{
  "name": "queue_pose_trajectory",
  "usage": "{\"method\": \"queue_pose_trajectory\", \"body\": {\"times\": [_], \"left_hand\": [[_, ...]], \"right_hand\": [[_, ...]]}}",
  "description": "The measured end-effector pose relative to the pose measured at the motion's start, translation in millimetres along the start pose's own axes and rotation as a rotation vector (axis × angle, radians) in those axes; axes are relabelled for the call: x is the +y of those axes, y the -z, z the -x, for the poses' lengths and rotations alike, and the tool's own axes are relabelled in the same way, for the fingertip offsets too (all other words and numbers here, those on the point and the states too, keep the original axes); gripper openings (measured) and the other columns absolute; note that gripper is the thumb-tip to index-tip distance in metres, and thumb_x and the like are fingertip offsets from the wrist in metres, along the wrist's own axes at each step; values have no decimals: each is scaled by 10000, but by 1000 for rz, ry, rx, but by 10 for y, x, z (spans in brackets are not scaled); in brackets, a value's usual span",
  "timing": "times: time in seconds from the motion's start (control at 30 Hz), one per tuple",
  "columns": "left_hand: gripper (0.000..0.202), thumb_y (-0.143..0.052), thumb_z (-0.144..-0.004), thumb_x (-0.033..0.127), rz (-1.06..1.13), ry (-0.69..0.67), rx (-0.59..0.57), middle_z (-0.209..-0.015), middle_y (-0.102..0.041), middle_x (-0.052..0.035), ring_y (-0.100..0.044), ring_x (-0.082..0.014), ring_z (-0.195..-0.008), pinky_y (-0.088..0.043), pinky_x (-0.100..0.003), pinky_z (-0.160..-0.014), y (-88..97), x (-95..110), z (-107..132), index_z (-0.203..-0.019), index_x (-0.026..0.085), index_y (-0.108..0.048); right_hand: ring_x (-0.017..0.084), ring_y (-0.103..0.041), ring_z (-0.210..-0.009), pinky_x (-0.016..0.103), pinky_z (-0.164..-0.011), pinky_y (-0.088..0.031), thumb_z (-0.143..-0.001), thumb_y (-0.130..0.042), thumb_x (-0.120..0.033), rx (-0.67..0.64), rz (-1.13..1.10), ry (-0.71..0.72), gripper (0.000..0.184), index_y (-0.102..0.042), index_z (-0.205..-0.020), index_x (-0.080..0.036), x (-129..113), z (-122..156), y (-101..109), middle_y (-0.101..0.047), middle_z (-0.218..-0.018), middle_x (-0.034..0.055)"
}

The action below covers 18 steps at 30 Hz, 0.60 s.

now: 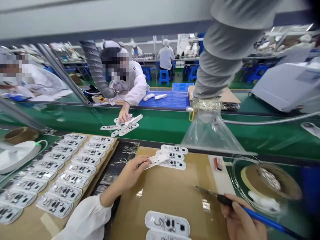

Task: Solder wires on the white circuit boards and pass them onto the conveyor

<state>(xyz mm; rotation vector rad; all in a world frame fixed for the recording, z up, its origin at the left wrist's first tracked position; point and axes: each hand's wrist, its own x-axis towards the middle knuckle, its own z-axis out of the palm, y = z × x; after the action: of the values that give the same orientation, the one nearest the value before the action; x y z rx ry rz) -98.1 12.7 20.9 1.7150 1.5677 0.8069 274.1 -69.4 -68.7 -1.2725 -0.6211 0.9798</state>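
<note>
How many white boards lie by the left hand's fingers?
3: white boards stacked stepwise beyond the left hand: top, middle, bottom. The piece it holds may hide more.

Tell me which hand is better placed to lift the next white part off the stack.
Probably the left hand: it already touches the white parts, while the right hand holds a soldering iron.

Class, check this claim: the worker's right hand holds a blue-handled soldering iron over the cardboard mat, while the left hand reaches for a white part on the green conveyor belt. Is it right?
Not quite. In the head view, the left hand grips a white part on the cardboard mat, not on the green conveyor belt. The right hand does hold the blue-handled soldering iron over the mat.
</note>
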Motion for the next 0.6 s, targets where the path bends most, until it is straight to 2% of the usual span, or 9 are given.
{"method": "queue_pose_trajectory", "body": {"times": [0.1, 0.2, 0.4, 0.5, 0.6], "left_hand": [[293, -516, -1013, 422, -3, -46, -92, -1326, -784, -58, -703, -293, -1266, -516, -485, -1172, -189, -46, 217, -976, 303, -782], [288, -497, -1022, 366, -23, -79, -137, -1348, -775, -59, -702, -279, -1285, -527, -483, -1171, -353, -48, 315, -988, 298, -775], [314, -487, -1045, 369, 30, -71, -184, -1266, -811, -51, -739, -267, -1203, -565, -457, -1135, -439, 46, 373, -1061, 310, -795], [326, -499, -1029, 402, 65, -48, -125, -1228, -823, -49, -741, -280, -1175, -563, -456, -1115, -422, 165, 225, -1092, 306, -805], [319, -542, -1003, 457, 108, -7, -77, -1103, -826, -59, -728, -288, -1077, -565, -430, -1036, -435, 319, -214, -975, 267, -797]], "right_hand": [[190, -624, -621, 289, -531, -538, -780, -923, -514, 26, -74, -67, 359, -839, -926, -198, -31, -22, 39, -679, -665, 56], [183, -613, -652, 264, -544, -543, -790, -932, -498, 40, -129, -84, 356, -851, -976, -205, -48, -20, 52, -673, -653, 53], [190, -628, -697, 266, -576, -560, -803, -934, -497, 28, -124, -37, 365, -856, -1013, -210, -40, 4, 28, -690, -693, 61], [181, -628, -710, 267, -600, -559, -863, -891, -494, -7, -99, 27, 342, -849, -1064, -220, -49, 26, -11, -710, -740, 64], [175, -635, -734, 264, -622, -556, -879, -878, -483, -27, -97, 61, 330, -842, -1085, -227, -61, 32, -56, -735, -802, 71]]}}
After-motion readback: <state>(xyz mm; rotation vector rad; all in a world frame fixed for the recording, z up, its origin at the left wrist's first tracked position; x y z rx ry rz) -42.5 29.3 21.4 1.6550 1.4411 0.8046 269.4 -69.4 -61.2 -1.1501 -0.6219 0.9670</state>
